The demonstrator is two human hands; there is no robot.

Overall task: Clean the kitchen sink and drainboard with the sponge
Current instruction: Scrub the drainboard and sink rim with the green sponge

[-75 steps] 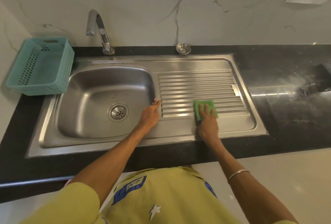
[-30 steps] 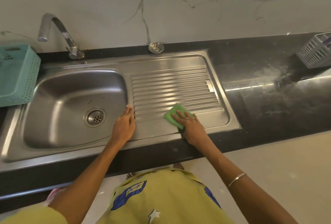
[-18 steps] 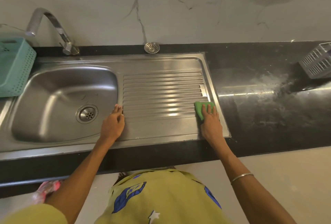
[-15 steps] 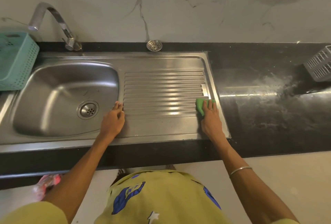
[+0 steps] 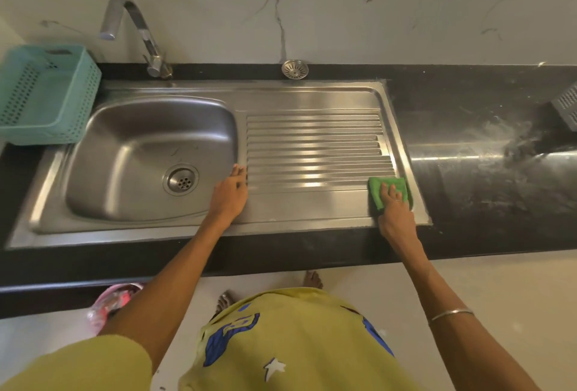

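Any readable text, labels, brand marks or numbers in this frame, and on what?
None can be read.
Yellow shirt: blue printed shapes and a white star, no legible letters.
Sink, drainboard, faucet, teal basket, green sponge: no markings visible.

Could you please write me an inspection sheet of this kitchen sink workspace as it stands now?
Surface: black stone countertop, pale smears at its right part.
Job's things: stainless steel sink basin, round drain in its floor; ribbed steel drainboard to its right; green sponge flat on the drainboard's near right corner.
Clutter: teal perforated plastic basket left of the basin; loose round metal strainer behind the drainboard; grey basket at the right edge.
Grippers: right hand presses the sponge with flat fingers; left hand rests flat between basin and drainboard.
Cables: nothing seen.
Surroundings: curved chrome tap, white marble wall, pale floor.
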